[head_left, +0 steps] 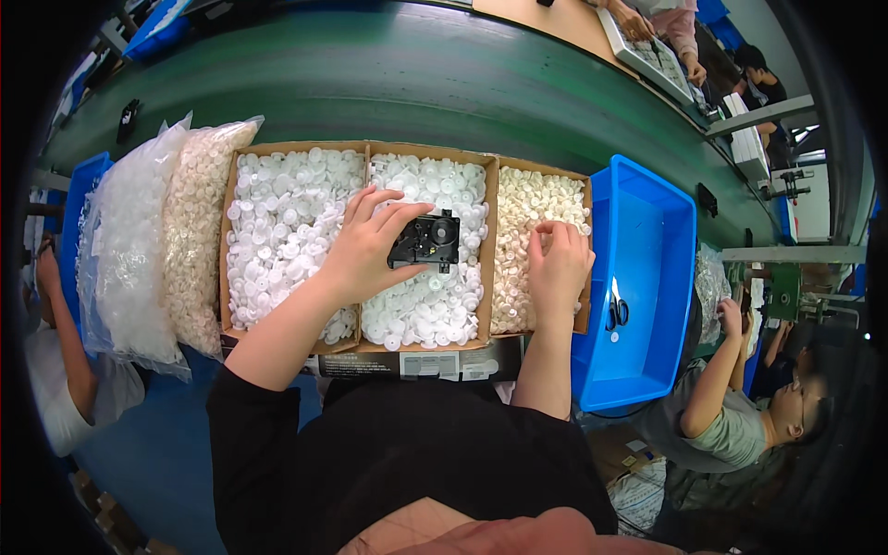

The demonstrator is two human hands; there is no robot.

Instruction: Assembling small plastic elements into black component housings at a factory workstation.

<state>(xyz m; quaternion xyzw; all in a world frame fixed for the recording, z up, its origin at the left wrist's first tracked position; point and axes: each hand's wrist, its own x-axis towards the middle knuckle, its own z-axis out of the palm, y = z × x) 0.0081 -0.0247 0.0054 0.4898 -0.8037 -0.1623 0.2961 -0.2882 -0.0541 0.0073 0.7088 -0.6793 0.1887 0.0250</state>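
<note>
My left hand (372, 242) grips a small black plastic mechanism housing (427, 242) by its left side, thumb below and fingers above. The housing is held over the middle section of a divided cardboard box (491, 250), which is full of white plastic gears (425, 310). More white gears (287, 231) fill the left section. Over the right section, heaped with small cream-coloured plastic parts (518, 208), is my right hand (561, 264). Its fingers are curled down and pressed together at the parts; whatever they pinch is hidden.
A blue bin (652, 277) holding black-handled scissors (617, 305) stands right of the box. Filled clear plastic bags (139, 250) lean at its left. Beyond runs a green conveyor belt (416, 83). People work at both sides and across the belt, near a white tray (638, 51).
</note>
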